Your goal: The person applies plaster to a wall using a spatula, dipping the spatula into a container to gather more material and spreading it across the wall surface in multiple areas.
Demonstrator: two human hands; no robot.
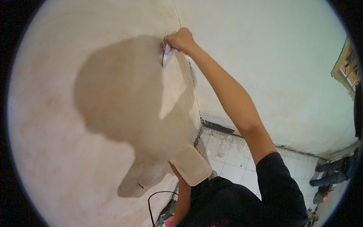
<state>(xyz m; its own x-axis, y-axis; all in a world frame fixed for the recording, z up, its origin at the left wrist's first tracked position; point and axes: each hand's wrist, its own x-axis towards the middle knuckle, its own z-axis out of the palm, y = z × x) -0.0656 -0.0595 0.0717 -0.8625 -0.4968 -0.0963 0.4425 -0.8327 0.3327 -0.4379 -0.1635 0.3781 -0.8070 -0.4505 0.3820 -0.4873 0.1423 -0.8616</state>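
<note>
High up by the corner of the two walls, my right hand [182, 41] is closed on a pale, lilac-white folded sheet [169, 56] with a thin dark edge. The sheet meets the left wall [49, 125], or comes very near it; its exact kind does not show. Low in front of my body, my left hand [176, 171] supports a cream rectangular tray [191, 166] with rounded corners, close to the same wall. The thumb side shows at the tray's left edge, and most of the other fingers are hidden behind it.
The right wall [272, 72] meets a white tiled floor [232, 176] along a dark, worn base strip. A black cable [150, 204] loops at the lower left. Another person's legs [332, 172] stand at the far right, below a framed opening [346, 70]. My shadow covers part of the left wall.
</note>
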